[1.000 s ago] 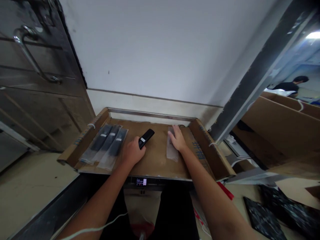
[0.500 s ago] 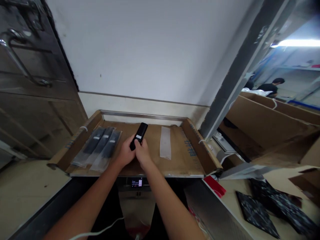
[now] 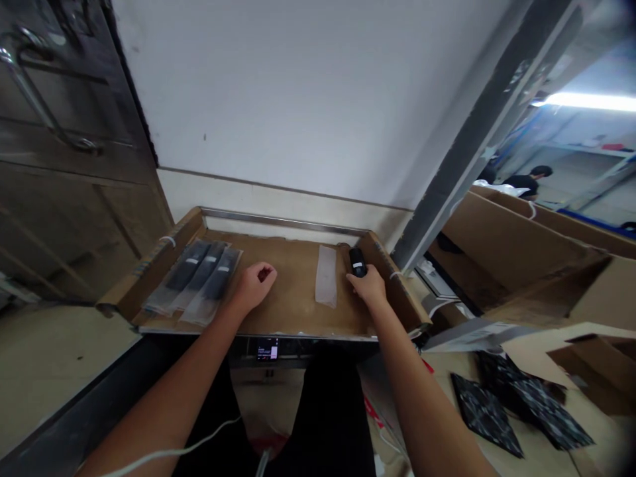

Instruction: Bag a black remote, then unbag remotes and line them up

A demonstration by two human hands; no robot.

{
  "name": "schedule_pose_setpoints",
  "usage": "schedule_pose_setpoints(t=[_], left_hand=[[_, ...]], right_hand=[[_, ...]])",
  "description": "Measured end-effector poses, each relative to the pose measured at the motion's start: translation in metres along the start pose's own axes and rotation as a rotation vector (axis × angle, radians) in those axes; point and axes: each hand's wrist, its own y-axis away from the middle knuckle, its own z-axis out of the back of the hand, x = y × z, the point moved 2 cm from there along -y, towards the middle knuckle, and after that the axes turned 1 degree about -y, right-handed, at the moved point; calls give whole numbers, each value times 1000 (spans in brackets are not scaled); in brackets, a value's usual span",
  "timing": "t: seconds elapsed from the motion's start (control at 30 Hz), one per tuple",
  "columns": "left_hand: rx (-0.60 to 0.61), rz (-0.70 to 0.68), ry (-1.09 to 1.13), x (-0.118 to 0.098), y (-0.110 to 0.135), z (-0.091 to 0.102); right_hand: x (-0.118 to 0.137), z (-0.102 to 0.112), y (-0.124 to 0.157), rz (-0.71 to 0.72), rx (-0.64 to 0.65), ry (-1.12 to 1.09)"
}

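My right hand grips a black remote control near the right wall of a cardboard tray, its top end pointing away from me. An empty clear plastic sleeve lies flat on the tray just left of that hand. My left hand rests on the middle of the tray, fingers curled loosely and holding nothing. Three bagged black remotes lie side by side at the tray's left end.
A white wall rises behind the tray. A metal door with a handle stands at the left. Big cardboard boxes and black patterned sheets lie to the right. A person sits far off at the right.
The remote went from my left hand to my right, which carried it to the tray's right side past the empty sleeve. My left hand let go and stayed at mid-tray.
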Motion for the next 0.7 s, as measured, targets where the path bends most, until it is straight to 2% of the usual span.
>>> schedule_pose_setpoints(t=[0.1, 0.3, 0.43, 0.7], left_hand=[[-2, 13, 0, 2, 0, 0], [-20, 5, -45, 8, -2, -1], [-24, 10, -45, 7, -1, 1], [-5, 34, -43, 5, 0, 2]], right_hand=[[-8, -3, 12, 50, -94, 153], [-3, -13, 44, 194, -300, 435], [-2, -15, 43, 199, -322, 547], [-1, -19, 34, 229, -411, 634]])
